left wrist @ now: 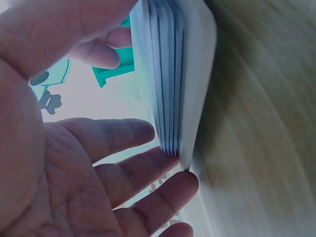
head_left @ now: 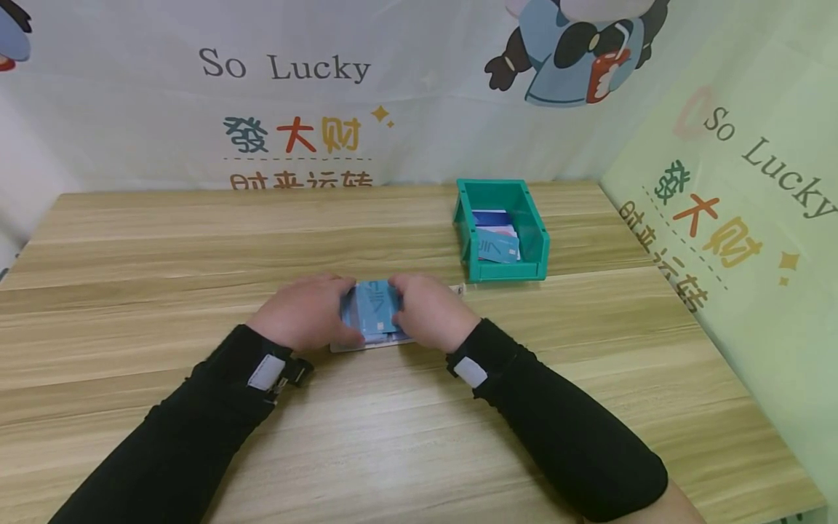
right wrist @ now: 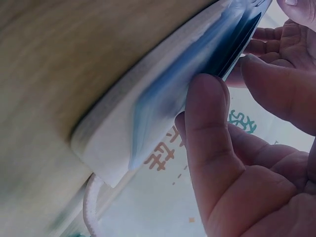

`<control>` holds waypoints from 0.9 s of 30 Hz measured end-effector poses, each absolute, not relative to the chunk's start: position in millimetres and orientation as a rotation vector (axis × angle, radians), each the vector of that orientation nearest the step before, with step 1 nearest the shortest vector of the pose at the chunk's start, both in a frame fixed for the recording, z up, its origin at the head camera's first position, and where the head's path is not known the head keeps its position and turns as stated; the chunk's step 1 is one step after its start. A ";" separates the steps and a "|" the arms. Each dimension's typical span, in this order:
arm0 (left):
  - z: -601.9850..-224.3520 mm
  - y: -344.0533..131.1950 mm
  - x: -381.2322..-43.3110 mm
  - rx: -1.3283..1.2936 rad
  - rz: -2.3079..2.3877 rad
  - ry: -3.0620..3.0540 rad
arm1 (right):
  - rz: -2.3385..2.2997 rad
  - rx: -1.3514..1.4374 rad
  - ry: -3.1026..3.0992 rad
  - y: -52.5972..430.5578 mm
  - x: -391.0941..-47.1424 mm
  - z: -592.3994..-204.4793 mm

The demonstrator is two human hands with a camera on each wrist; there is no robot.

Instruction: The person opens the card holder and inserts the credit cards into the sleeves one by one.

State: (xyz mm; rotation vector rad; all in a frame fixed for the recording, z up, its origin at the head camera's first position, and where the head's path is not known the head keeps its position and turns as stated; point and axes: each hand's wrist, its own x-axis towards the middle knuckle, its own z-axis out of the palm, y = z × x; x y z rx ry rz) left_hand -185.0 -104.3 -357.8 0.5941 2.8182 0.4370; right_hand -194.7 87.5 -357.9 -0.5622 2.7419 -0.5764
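Note:
A blue card stack (head_left: 377,306) lies between both hands at mid-table, on a pale flat slab (head_left: 356,346). My left hand (head_left: 304,311) holds the stack's left side, thumb at the near edge and fingers at the far edge. In the left wrist view, several thin card edges (left wrist: 167,74) line up against the thicker slab, with fingertips right at their end. Across from it, my right hand (head_left: 435,309) grips the stack's right side. Its index finger (right wrist: 208,98) presses at the card edge in the right wrist view, the thumb close by. The palms hide part of the slab.
A green open bin (head_left: 504,271) stands at the back right, with blue and pale cards (head_left: 497,246) inside. A light cord loop (right wrist: 89,207) hangs off the slab's end. Printed cloth (head_left: 425,131) closes off the wooden table (head_left: 164,255) behind and at right.

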 end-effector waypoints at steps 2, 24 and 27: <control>-357.6 -104.0 -184.9 0.587 0.441 2.816 | -0.574 -0.563 2.739 87.4 -194.6 -358.0; -358.3 -104.0 -185.0 0.585 0.446 2.807 | -0.717 -0.515 2.696 88.5 -197.2 -355.1; -358.4 -104.1 -185.2 0.587 0.450 2.807 | -0.710 -0.528 2.676 89.4 -198.9 -354.9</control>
